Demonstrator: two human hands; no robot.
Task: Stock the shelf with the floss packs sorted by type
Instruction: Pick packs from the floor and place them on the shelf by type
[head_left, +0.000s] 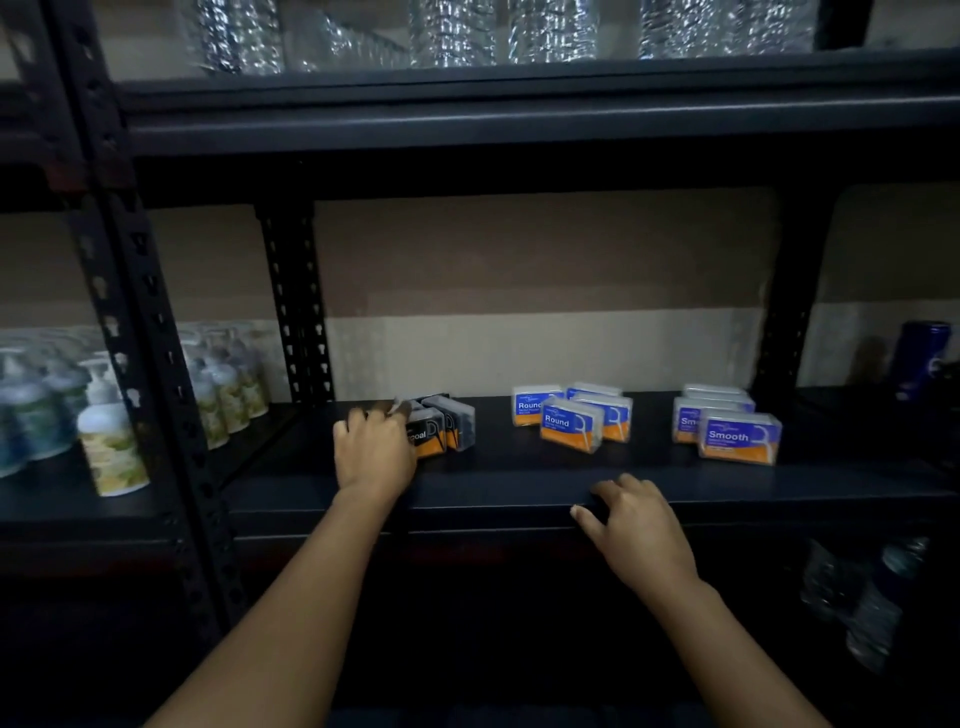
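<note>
Charcoal packs (441, 428) left, Round packs (571, 418) middle, Smooth packs (727, 428) right.

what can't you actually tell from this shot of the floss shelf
- Black charcoal packs, head view: the left hand covers the front label and part of the group, so their count is unclear.
- Left hand's fingers: motion-blurred, grip unreadable.
- Round packs and Smooth packs: small print too small; rear packs hidden by front ones.
- Blue can, far right: dim, label unreadable.

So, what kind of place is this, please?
Probably a shop stockroom or store aisle: black metal shelving, floss packs grouped by type, rows of pump bottles on the next rack.
</note>
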